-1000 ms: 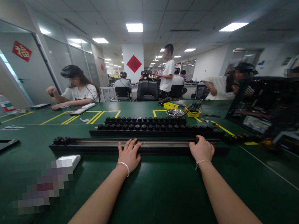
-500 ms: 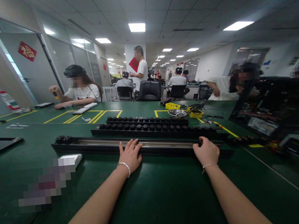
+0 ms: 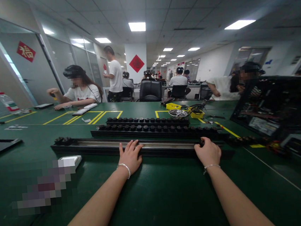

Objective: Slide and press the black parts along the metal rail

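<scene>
A long black rail [image 3: 166, 146] with a pale metal channel lies across the green table in front of me. Two small black knob-like pieces [image 3: 63, 140] sit at its left end. My left hand [image 3: 130, 157] rests on the near edge of the rail around its middle, fingers spread. Toward the rail's right end, my right hand [image 3: 209, 152] is closed around a small black knob-like piece [image 3: 202, 142], mostly hidden by the fingers. Just behind lie two more black rails, the nearer one [image 3: 125, 131] and the farther one [image 3: 111, 124], both lined with several similar pieces.
An opened computer case [image 3: 270, 110] stands at the right. Beyond the rails are a metal dish [image 3: 178, 113], a yellow tray [image 3: 173, 106] and cables. A blurred-out object lies at left on the table [image 3: 159, 204]. A co-worker [image 3: 84, 89] sits across the table at left.
Both my hands and the rail stay practically in place. In the background, a standing person has moved left, away from the pillar.
</scene>
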`<state>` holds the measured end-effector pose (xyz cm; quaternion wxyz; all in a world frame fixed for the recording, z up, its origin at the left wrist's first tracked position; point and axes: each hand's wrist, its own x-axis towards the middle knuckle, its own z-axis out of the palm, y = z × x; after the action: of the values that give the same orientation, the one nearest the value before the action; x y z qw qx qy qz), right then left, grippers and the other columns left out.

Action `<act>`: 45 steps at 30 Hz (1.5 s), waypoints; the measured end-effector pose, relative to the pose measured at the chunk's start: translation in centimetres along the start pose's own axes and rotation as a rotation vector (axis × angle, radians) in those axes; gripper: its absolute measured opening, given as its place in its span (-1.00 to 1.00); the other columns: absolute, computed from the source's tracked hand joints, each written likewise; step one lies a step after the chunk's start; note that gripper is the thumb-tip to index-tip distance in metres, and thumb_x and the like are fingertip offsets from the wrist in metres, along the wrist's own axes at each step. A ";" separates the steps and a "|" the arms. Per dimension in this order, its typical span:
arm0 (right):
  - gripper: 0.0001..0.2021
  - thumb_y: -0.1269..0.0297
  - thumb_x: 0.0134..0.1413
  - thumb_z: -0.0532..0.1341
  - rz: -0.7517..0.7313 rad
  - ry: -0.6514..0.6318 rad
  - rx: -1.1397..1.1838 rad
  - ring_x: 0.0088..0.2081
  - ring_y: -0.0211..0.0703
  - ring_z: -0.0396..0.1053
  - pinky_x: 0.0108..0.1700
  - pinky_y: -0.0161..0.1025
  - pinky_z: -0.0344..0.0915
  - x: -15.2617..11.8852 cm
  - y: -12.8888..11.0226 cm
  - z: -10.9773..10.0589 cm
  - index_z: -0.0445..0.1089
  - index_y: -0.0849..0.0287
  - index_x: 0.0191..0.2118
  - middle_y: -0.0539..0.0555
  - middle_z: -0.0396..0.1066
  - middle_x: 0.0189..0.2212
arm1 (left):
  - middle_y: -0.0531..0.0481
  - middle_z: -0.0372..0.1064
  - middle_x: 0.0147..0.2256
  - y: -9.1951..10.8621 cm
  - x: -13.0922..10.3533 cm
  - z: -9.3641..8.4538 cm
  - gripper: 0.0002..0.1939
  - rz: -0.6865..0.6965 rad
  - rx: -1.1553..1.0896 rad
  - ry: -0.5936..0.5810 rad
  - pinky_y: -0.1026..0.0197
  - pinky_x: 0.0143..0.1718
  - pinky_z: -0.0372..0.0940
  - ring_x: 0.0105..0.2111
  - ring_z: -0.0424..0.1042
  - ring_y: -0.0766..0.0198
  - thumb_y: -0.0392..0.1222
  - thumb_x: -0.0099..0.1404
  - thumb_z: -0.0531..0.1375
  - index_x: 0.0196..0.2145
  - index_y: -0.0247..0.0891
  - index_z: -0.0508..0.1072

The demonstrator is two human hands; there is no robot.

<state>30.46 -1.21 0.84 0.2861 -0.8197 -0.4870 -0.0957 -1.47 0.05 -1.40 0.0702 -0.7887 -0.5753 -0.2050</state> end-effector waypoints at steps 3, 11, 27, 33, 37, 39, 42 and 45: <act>-0.58 0.25 -0.02 0.04 0.007 -0.004 0.002 -0.06 0.00 0.31 0.09 -0.05 0.05 0.1 0.2 0.0 0.29 0.23 -0.01 0.19 0.41 -0.16 | 0.04 0.10 0.21 0.0 0.0 0.0 -0.54 0.000 -0.003 -0.001 -0.35 0.20 -0.40 0.23 0.00 0.07 -0.19 0.17 0.07 0.05 0.03 0.28; -0.58 0.24 -0.02 0.04 0.048 0.000 0.005 -0.07 0.02 0.31 0.08 -0.03 0.06 0.5 0.9 -0.1 0.30 0.23 -0.01 0.20 0.42 -0.19 | 0.03 0.11 0.21 0.0 0.0 -0.1 -0.54 0.000 -0.004 -0.003 -0.37 0.19 -0.39 0.22 0.01 0.06 -0.19 0.17 0.06 0.05 0.02 0.28; -0.58 0.24 -0.04 0.06 0.079 0.021 -0.009 -0.08 0.03 0.33 0.03 -0.04 0.12 0.9 1.7 -0.5 0.33 0.24 -0.03 0.21 0.43 -0.19 | 0.03 0.12 0.21 0.1 0.1 -0.3 -0.54 -0.011 -0.006 -0.019 -0.37 0.20 -0.38 0.22 0.01 0.07 -0.20 0.16 0.06 0.05 0.01 0.28; -0.59 0.23 -0.03 0.07 0.104 0.025 -0.001 -0.08 0.03 0.32 0.06 -0.04 0.09 1.1 2.2 -0.5 0.33 0.23 -0.03 0.21 0.42 -0.19 | 0.02 0.11 0.21 0.2 0.0 -0.4 -0.54 -0.007 -0.007 -0.019 -0.37 0.20 -0.39 0.23 0.00 0.06 -0.20 0.16 0.06 0.05 0.00 0.29; -0.58 0.21 -0.03 0.06 0.106 0.025 -0.001 -0.09 0.03 0.32 0.05 -0.06 0.08 1.1 2.2 -0.6 0.33 0.22 -0.03 0.20 0.42 -0.19 | 0.03 0.11 0.21 0.1 0.0 -0.3 -0.54 -0.004 0.001 -0.015 -0.37 0.20 -0.38 0.23 0.01 0.05 -0.20 0.16 0.06 0.05 0.01 0.28; -0.58 0.22 -0.04 0.06 0.105 0.027 -0.003 -0.09 0.03 0.32 0.03 -0.07 0.09 1.1 2.1 -0.6 0.33 0.23 -0.03 0.20 0.42 -0.20 | 0.03 0.11 0.21 0.1 0.0 -0.3 -0.53 -0.008 0.006 -0.015 -0.36 0.20 -0.38 0.23 0.01 0.04 -0.19 0.16 0.07 0.05 0.02 0.28; -0.58 0.22 -0.04 0.06 0.100 0.026 -0.002 -0.10 0.03 0.32 0.03 -0.07 0.09 1.1 2.1 -0.6 0.33 0.23 -0.03 0.20 0.42 -0.20 | 0.03 0.11 0.21 0.1 0.0 -0.3 -0.53 -0.007 0.005 -0.014 -0.36 0.20 -0.38 0.23 0.01 0.04 -0.20 0.17 0.07 0.06 0.02 0.28; -0.58 0.22 -0.04 0.06 0.098 0.031 0.000 -0.11 0.03 0.32 0.01 -0.07 0.10 1.1 2.2 -0.6 0.33 0.23 -0.03 0.21 0.42 -0.20 | 0.03 0.12 0.20 0.1 0.0 -0.3 -0.54 -0.004 0.004 -0.008 -0.36 0.20 -0.37 0.22 0.02 0.05 -0.20 0.17 0.07 0.05 0.01 0.29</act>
<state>32.96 -1.51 0.99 0.2977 -0.8409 -0.4419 -0.0943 -1.45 -0.12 -1.16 0.0689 -0.7882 -0.5776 -0.2010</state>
